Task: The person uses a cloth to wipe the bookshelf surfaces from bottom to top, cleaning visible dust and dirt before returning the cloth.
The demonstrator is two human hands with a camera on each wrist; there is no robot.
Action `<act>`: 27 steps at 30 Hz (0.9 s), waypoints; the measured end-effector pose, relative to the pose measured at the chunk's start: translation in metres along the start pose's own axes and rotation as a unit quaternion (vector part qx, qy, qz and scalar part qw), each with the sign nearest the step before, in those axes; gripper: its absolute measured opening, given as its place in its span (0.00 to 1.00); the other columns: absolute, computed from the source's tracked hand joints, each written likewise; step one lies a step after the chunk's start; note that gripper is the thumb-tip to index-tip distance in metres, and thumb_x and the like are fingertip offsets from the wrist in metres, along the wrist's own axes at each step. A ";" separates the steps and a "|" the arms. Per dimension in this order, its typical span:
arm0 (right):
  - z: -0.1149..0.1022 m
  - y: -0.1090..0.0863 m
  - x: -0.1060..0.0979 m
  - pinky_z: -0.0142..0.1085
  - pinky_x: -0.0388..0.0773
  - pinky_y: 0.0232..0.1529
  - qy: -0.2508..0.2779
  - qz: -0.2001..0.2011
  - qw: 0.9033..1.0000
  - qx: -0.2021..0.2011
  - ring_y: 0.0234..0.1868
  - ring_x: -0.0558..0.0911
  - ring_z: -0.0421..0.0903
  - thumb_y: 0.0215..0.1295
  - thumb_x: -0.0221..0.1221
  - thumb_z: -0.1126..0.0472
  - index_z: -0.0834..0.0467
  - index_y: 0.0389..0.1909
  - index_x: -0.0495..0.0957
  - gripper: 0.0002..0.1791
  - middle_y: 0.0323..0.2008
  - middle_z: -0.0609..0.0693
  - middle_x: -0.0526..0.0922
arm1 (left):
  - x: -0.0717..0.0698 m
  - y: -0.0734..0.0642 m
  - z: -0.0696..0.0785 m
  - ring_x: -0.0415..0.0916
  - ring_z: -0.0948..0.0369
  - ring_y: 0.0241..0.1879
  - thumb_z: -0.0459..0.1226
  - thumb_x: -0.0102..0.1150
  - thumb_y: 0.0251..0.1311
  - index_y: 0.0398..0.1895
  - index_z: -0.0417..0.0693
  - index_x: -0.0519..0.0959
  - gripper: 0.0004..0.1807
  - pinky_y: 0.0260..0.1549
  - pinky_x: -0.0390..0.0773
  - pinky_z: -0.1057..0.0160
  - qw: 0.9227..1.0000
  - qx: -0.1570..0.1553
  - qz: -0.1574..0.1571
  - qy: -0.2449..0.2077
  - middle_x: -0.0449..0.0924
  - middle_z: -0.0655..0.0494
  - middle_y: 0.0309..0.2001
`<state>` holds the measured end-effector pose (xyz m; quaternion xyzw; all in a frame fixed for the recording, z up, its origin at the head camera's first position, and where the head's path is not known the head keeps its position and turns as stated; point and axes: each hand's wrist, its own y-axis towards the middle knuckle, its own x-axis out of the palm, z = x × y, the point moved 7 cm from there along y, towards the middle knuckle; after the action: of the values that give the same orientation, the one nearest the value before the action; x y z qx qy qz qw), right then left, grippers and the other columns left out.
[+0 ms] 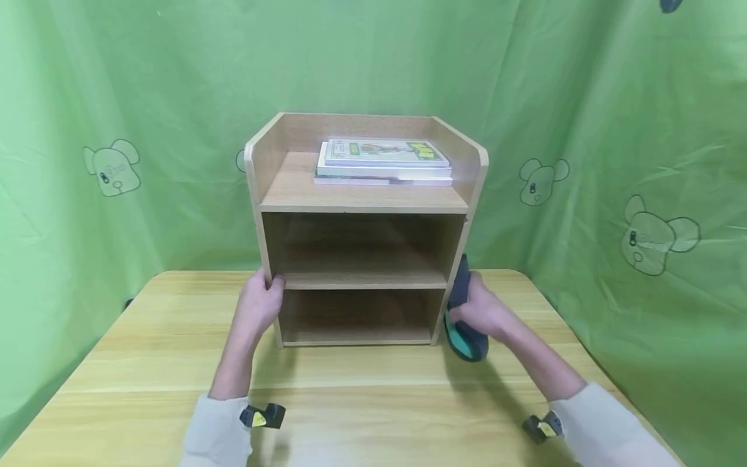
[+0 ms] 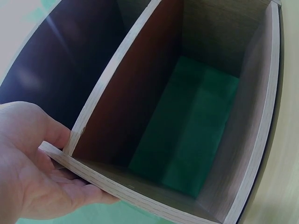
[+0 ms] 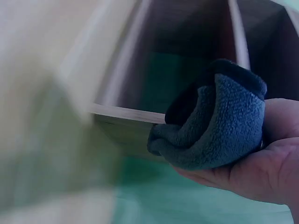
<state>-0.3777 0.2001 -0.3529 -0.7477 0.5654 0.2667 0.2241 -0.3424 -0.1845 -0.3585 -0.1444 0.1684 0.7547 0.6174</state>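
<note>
A light wooden shelf unit (image 1: pixel 362 285) with two open compartments stands on the table, its top tier bordered by raised sides. My left hand (image 1: pixel 260 299) grips its left side panel, thumb in front near the middle board (image 2: pixel 105 79) and fingers behind the panel's outer face. At the right side panel, my right hand (image 1: pixel 481 308) holds a folded dark blue-grey cloth (image 3: pixel 229 121). In the head view a teal-green patch shows on the cloth's lower part. The cloth lies close against the panel; whether it presses on it cannot be told.
Several books (image 1: pixel 382 172) lie stacked on the shelf's top tier. Beneath is a light wood-grain table (image 1: pixel 362 408). A green curtain (image 1: pixel 373 58) with mouse-like outlines hangs behind and on both sides.
</note>
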 end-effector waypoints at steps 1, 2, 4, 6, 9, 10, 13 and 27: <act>-0.009 0.000 -0.008 0.53 0.81 0.50 -0.012 0.014 1.000 0.001 0.50 0.76 0.62 0.46 0.64 0.72 0.74 0.63 0.50 0.45 0.51 0.70 0.69 | 0.000 0.000 0.000 0.66 0.57 0.30 0.44 0.41 0.77 0.63 0.41 0.70 0.21 0.30 0.72 0.60 1.000 0.000 0.000 0.000 0.66 0.52 0.30; -0.018 0.000 -0.016 0.56 0.81 0.52 -0.023 0.024 0.999 -0.006 0.51 0.76 0.64 0.46 0.64 0.72 0.74 0.65 0.50 0.46 0.53 0.71 0.69 | 0.000 -0.001 0.000 0.66 0.57 0.30 0.44 0.41 0.77 0.62 0.41 0.71 0.20 0.31 0.72 0.60 1.000 -0.001 0.000 0.001 0.66 0.52 0.30; -0.037 -0.001 -0.032 0.59 0.79 0.54 -0.035 0.040 0.998 -0.016 0.54 0.75 0.67 0.48 0.64 0.71 0.73 0.69 0.48 0.49 0.56 0.72 0.69 | 0.000 -0.001 0.000 0.66 0.56 0.30 0.44 0.41 0.77 0.60 0.40 0.71 0.19 0.31 0.72 0.60 1.000 -0.002 0.001 0.001 0.66 0.52 0.30; -0.055 -0.004 -0.049 0.62 0.77 0.56 -0.036 0.057 0.998 -0.022 0.57 0.74 0.69 0.50 0.63 0.71 0.70 0.73 0.46 0.51 0.59 0.73 0.68 | 0.000 0.000 0.000 0.66 0.56 0.30 0.44 0.41 0.77 0.59 0.40 0.71 0.19 0.31 0.72 0.60 1.000 -0.002 0.002 0.001 0.66 0.52 0.30; -0.082 -0.012 -0.074 0.66 0.74 0.58 -0.023 0.085 0.996 -0.028 0.62 0.71 0.70 0.54 0.61 0.72 0.65 0.77 0.45 0.51 0.65 0.73 0.66 | 0.001 0.001 0.000 0.66 0.56 0.30 0.44 0.41 0.77 0.58 0.40 0.71 0.19 0.31 0.72 0.60 1.000 -0.003 -0.001 0.000 0.67 0.52 0.30; -0.090 -0.015 -0.082 0.67 0.73 0.59 -0.014 0.100 0.994 -0.029 0.63 0.70 0.70 0.54 0.61 0.72 0.64 0.78 0.45 0.51 0.66 0.72 0.65 | 0.001 0.001 0.000 0.66 0.56 0.30 0.44 0.41 0.77 0.57 0.40 0.71 0.18 0.31 0.72 0.60 1.000 -0.004 0.000 0.002 0.66 0.52 0.30; -0.113 -0.025 -0.105 0.67 0.72 0.58 0.000 0.158 0.986 -0.047 0.64 0.70 0.67 0.54 0.60 0.72 0.60 0.77 0.50 0.48 0.67 0.69 0.66 | 0.001 0.001 0.000 0.66 0.56 0.30 0.44 0.41 0.77 0.54 0.40 0.71 0.17 0.31 0.71 0.60 1.000 -0.005 0.002 0.006 0.66 0.52 0.29; -0.119 -0.023 -0.119 0.55 0.75 0.51 0.060 0.196 0.977 -0.054 0.60 0.70 0.61 0.61 0.58 0.69 0.54 0.75 0.55 0.41 0.65 0.63 0.67 | 0.001 0.000 0.000 0.65 0.57 0.29 0.43 0.41 0.77 0.58 0.41 0.71 0.18 0.30 0.72 0.60 1.000 0.001 0.004 -0.006 0.66 0.53 0.29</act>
<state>-0.3642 0.2173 -0.1844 -0.6477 0.6982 0.2908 0.0923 -0.3424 -0.1837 -0.3583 -0.1386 0.1660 0.7576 0.6158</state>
